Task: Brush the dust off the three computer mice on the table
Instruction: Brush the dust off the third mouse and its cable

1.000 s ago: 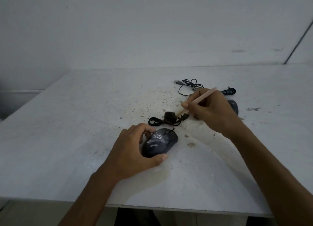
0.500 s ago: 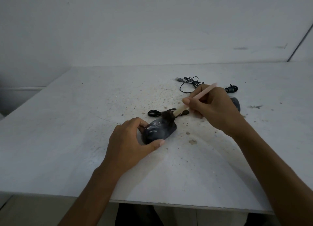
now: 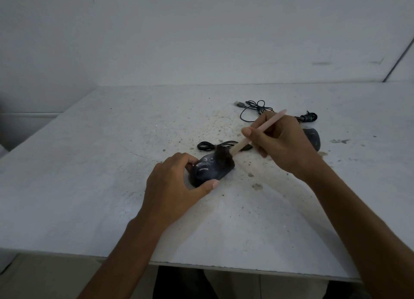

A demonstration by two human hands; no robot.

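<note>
The left hand [image 3: 174, 186] curls round the near mouse [image 3: 207, 172], thumb on its near flank and fingers on the far side, pinning it to the table [image 3: 89, 175]. The right hand [image 3: 286, 144] pinches the brush [image 3: 239, 145] like a pen, its dark bristles [image 3: 224, 158] pressed on the far end of that mouse.

The mouse looks light, hard and glossy, so it would likely skid under the strokes unless held by its sides, as here. The bristles look soft and the handle stiff.

Beyond, a second mouse [image 3: 313, 138] lies half hidden behind the right hand. Counted: two mice plainly seen, a third not made out, and one brush. There are three cable bundles: a coil [image 3: 207, 146] just behind the near mouse, a loose tangle [image 3: 255, 107] ending in a USB plug [image 3: 239, 104], and a small tied bundle [image 3: 308, 117].
</note>
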